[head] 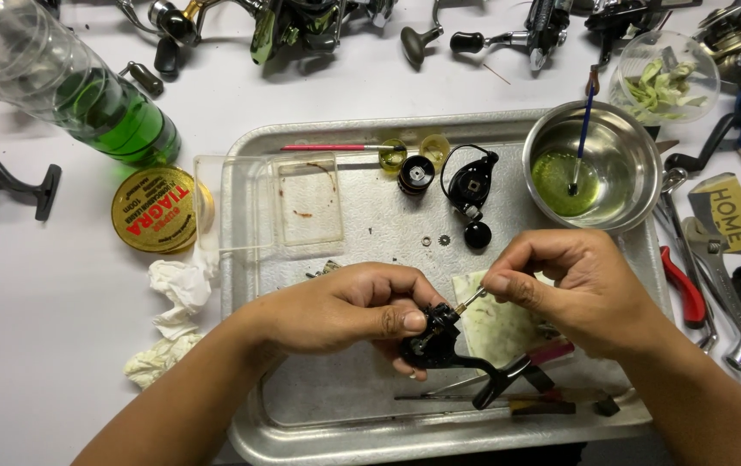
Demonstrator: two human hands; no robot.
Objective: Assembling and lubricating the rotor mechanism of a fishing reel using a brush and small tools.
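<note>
While a round gold tin (154,210) with red lettering lay left of the metal tray (362,226), below a tilted green bottle (69,86), I had my left hand (345,311) curled around the black reel body (435,338) over the tray's front, and my right hand (577,289) pinched its thin shaft (469,300) between thumb and forefinger

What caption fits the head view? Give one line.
Left hand steadies a black reel body over a metal tray; right hand pinches its small shaft.
</note>
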